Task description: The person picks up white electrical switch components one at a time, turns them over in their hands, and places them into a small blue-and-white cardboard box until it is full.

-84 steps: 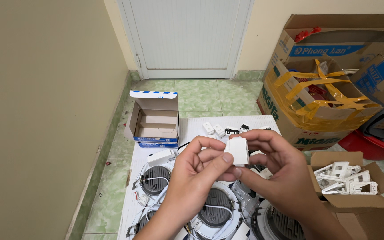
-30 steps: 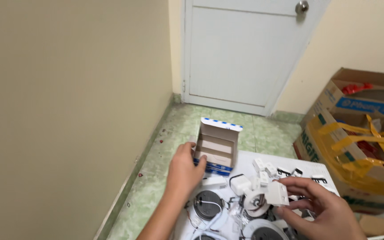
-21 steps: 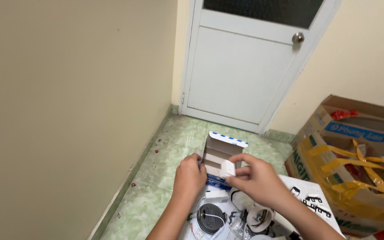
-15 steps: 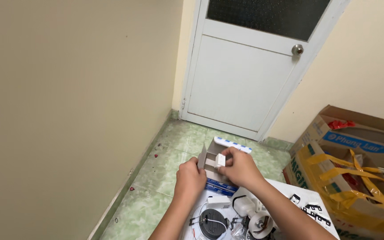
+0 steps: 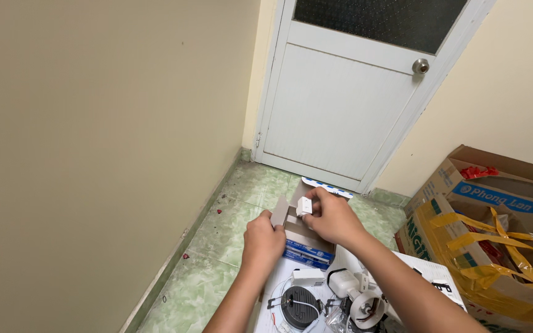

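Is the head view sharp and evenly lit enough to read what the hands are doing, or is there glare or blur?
Head view: soft, even indoor light, no glare; faint shadows only. The left hand and right hand are reasonably sharp at the small open box, with the small white part readable. Straight door edges lean, a wide-angle tilt. Lower-edge clutter is cropped.

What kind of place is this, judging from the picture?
Probably a room in a home, used for packing or storage: a white door, a green tiled floor, and big taped cardboard boxes against the wall.

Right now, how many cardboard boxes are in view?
3: a small open box held by the left hand, and two large boxes at right. Others may lie out of frame.
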